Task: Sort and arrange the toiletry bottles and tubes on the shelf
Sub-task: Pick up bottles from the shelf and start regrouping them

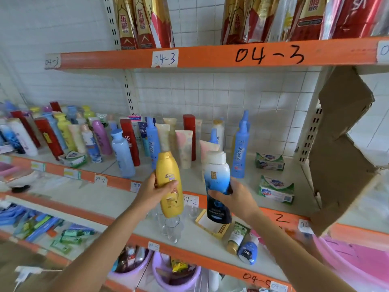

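From the head camera, the left hand [154, 191] is wrapped round the middle of a yellow bottle [170, 184], and the right hand [230, 199] grips the waist of a blue and white bottle [217, 186]. Both bottles are held upright, just in front of the front edge of the shelf [210, 178] marked 04-2.

Both look like stiff, smooth plastic, likely fairly heavy if full and a little slippery. A grip round the body near the middle, as now, seems safest; the caps give a poorer hold.

Behind them stand soft tubes [184, 148] on their caps and tall thin spray bottles [240, 148], which would probably tip at a nudge. A light blue bottle [123, 153] leans to the left of them. Soap packets [275, 188] lie near the right end of the shelf, and a cardboard flap [341, 148] hangs in at the right edge. The open patch at the front, between the light blue bottle and the soap, looks like the easiest landing place.
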### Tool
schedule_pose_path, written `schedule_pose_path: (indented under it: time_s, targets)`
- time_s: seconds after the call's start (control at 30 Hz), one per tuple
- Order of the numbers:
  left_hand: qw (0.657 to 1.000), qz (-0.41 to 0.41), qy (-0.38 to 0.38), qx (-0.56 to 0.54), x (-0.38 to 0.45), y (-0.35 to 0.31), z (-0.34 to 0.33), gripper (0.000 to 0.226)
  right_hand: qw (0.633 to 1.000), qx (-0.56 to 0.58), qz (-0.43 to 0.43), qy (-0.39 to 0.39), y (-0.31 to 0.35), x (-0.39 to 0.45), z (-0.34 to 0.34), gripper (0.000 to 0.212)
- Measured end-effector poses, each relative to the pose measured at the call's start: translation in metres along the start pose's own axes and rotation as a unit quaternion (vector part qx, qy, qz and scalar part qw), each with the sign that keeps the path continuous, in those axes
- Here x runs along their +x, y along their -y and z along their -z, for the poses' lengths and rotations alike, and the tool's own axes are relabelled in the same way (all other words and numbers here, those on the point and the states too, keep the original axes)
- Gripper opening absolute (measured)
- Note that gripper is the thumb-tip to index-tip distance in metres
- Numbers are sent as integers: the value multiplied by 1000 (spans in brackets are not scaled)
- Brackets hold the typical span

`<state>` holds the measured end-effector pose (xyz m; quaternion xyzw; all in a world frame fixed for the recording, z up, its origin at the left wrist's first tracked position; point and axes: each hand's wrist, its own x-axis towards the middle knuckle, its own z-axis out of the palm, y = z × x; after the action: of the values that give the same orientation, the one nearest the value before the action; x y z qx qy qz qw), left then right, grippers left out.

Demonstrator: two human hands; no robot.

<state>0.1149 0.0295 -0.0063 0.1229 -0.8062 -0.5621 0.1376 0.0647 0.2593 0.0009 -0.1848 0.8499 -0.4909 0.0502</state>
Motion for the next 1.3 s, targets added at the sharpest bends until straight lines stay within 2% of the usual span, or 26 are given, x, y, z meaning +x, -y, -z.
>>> schedule_pose_path:
  time_s: [0.13, 0.23, 0.33, 0.4, 0.53, 0.67, 0.73, 0.83, 0.97, 1.13, 1.2, 1.3]
  targets:
    - [999, 30, -18, 13, -45, 22, 13, 39, 998, -8, 1, 67, -2, -15, -34, 41]
    - [998, 49, -49, -5, -70, 36, 34, 41, 995, -9, 6, 100, 8, -21, -61, 40]
    - [994, 56, -82, -33, -84, 45, 66, 19, 993, 2, 19, 120, 28, -24, -92, 41]
    - [993, 56, -98, -43, -90, 51, 92, 11, 992, -3, 28, 121, 47, -25, -114, 41]
    - [988, 62, -114, -78, -98, 69, 148, 25, 993, 12, 30, 114, 84, -22, -167, 40]
    - [985, 70, -132, -89, -103, 88, 215, 20, 992, 7, 37, 120, 125, -17, -228, 41]
    - [984, 79, -134, -89, -104, 98, 252, 33, 991, 14, 42, 125, 145, -15, -258, 42]
    - [981, 79, -152, -88, -103, 114, 304, 39, 990, 18, 47, 130, 172, -10, -301, 42]
    - [975, 84, -172, -109, -102, 131, 352, 72, 987, 9, 62, 151, 203, 3, -348, 43]
    - [959, 111, -188, -183, -90, 156, 397, 65, 982, 5, 80, 170, 239, 30, -397, 41]
    - [956, 118, -196, -183, -82, 163, 414, 55, 979, 6, 88, 184, 252, 45, -419, 40]
    - [958, 112, -209, -160, -66, 165, 445, 58, 972, 41, 93, 210, 269, 69, -449, 40]
